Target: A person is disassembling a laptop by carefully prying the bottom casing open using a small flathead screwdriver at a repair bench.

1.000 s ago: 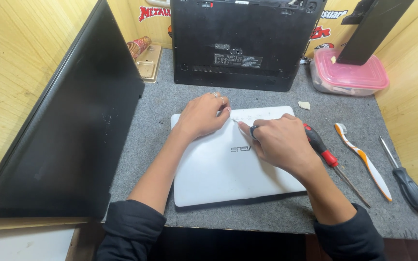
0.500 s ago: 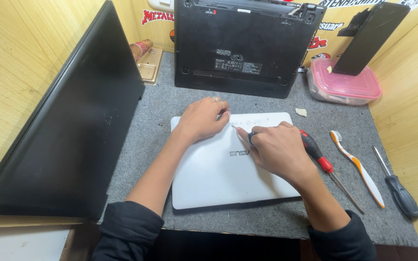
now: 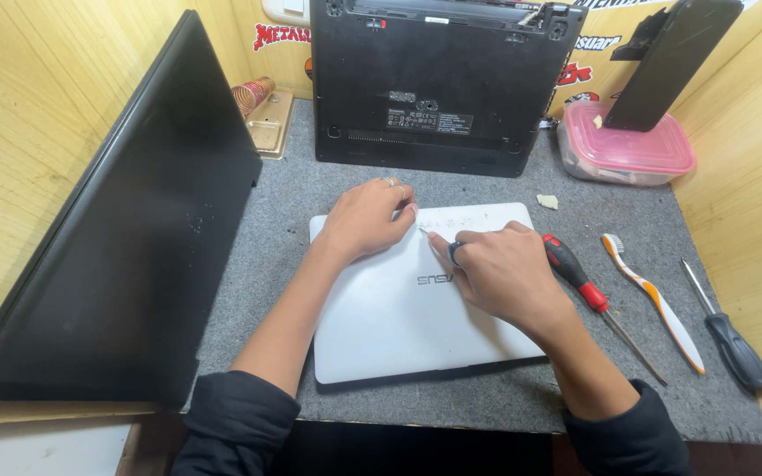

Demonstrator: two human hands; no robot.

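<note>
A closed white laptop (image 3: pixel 399 326) lies on the grey felt mat (image 3: pixel 249 264) in front of me. My left hand (image 3: pixel 365 219), with rings on it, rests on the far left part of the lid with its fingers curled down. From the right, my right hand (image 3: pixel 500 269) lies on the lid, fingers drawn together and the index finger stretched toward the left fingertips. The fingertips of both hands almost meet near the lid's far edge, beside some faint small marks (image 3: pixel 460 219). No object shows in either hand.
A red-and-black screwdriver (image 3: pixel 597 300), an orange-and-white toothbrush (image 3: pixel 654 300) and a black screwdriver (image 3: pixel 729 339) lie to the right. A black laptop base (image 3: pixel 438 84) stands at the back beside a pink-lidded box (image 3: pixel 628 150). A large black panel (image 3: pixel 125 229) leans on the left.
Both hands stay on the lid's far edge. The right index finger has edged a little closer to the left fingertips. My view has shifted slightly.
</note>
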